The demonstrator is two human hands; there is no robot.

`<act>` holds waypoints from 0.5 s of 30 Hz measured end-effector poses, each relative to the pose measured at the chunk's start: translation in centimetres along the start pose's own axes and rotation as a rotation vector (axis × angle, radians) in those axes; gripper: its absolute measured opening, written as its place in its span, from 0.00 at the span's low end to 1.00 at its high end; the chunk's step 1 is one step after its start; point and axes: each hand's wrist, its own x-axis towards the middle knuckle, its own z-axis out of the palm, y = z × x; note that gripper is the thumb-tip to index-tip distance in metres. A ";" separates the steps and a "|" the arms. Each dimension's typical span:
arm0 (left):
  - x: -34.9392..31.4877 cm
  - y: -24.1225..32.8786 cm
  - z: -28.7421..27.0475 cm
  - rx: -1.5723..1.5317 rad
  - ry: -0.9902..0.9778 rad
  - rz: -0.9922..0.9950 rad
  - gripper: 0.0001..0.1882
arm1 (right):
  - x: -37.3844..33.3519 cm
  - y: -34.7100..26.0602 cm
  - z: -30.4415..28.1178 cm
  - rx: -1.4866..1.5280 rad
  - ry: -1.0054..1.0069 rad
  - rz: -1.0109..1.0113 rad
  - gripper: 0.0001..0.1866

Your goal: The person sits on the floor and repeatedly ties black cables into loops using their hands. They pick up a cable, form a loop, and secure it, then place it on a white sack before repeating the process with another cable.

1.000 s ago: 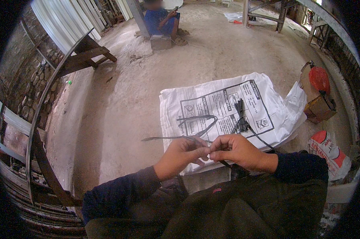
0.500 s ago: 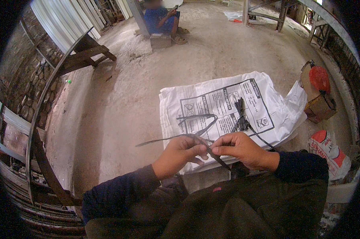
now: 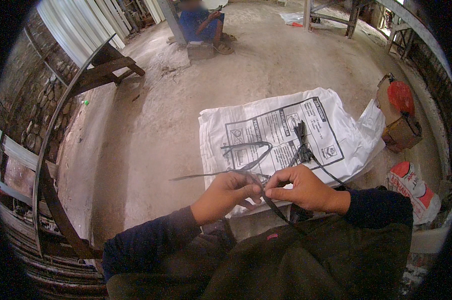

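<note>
Between my two hands runs a flat black plastic strap (image 3: pixel 276 210). My left hand (image 3: pixel 229 192) pinches it with thumb and forefinger, and a loose length of it sticks out leftward past my knuckles. Close beside, almost touching, my right hand (image 3: pixel 306 189) pinches the same strap, whose tail hangs toward my lap. Beneath them lies a white printed sack (image 3: pixel 213 125), flat on the floor. A looped part of the strap rests on the sack. Right of that loop sits a bunched black strap bundle (image 3: pixel 301 145), with one strand trailing toward my right wrist.
A cardboard box (image 3: pixel 403 135) with a red bag (image 3: pixel 400 97) stands at right, above a red-and-white sack (image 3: pixel 413 192). Wooden trestles and a long dark curved edge (image 3: pixel 53 130) border the left. Far off, a person in blue (image 3: pixel 201 25) sits by a post.
My fingers have shifted slightly on the strap, and its tail now reaches farther down toward my lap. The sack and strap bundle stay where they were.
</note>
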 end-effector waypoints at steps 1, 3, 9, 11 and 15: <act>0.1 -0.1 0.0 0.005 -0.003 -0.002 0.12 | -0.1 -0.1 0.0 -0.006 0.002 -0.016 0.08; 0.1 -0.1 -0.1 0.003 -0.004 -0.003 0.12 | -0.1 -0.1 0.1 -0.014 0.019 -0.033 0.08; -0.1 0.6 0.2 0.011 0.037 0.019 0.11 | 0.1 0.3 0.2 0.124 0.040 0.045 0.07; -0.2 0.4 0.2 -0.004 0.048 0.022 0.11 | 0.1 0.2 0.3 0.185 0.033 0.040 0.06; -0.1 0.1 0.3 -0.020 0.054 0.028 0.10 | 0.1 0.3 0.2 0.189 0.037 0.058 0.06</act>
